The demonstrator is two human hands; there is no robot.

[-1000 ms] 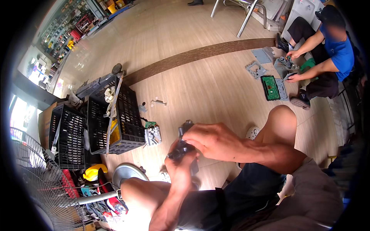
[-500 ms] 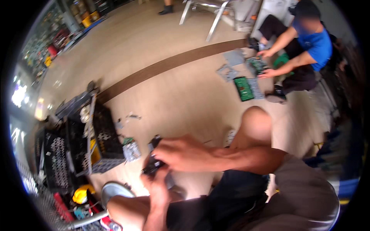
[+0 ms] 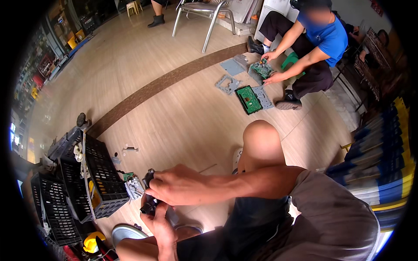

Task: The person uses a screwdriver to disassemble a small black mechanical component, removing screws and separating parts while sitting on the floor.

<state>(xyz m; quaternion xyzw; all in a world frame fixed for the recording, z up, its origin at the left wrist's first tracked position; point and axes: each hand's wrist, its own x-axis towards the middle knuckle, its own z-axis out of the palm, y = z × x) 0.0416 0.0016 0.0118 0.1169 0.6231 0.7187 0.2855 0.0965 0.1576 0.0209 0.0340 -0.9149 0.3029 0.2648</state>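
Observation:
Both my hands are closed around a small black part (image 3: 150, 206), low in front of my body. My left hand (image 3: 160, 226) grips it from below, thumb up along its side. Above it, my right hand (image 3: 173, 185) holds the upper end, its fingers curled over, and a dark knob-like end (image 3: 149, 175) sticks out past them. My fingers cover much of the part, so its exact kind does not show. Just beyond my hands on the floor lies a silvery metal and plastic assembly (image 3: 135, 188), with a small green circuit board (image 3: 128, 176) beside it.
Black plastic crates (image 3: 109, 178) stand at left, with a round grey basin (image 3: 126, 234) and a yellow object (image 3: 92, 242) nearer. Across the floor, a person in blue (image 3: 326, 37) handles a circuit board (image 3: 261, 69) among metal plates (image 3: 232, 66). A metal chair (image 3: 204, 11) stands behind.
My view has swung to the right, so the scene sits farther left and looks sharper. Both hands still hold the black part. The other person keeps handling the circuit board.

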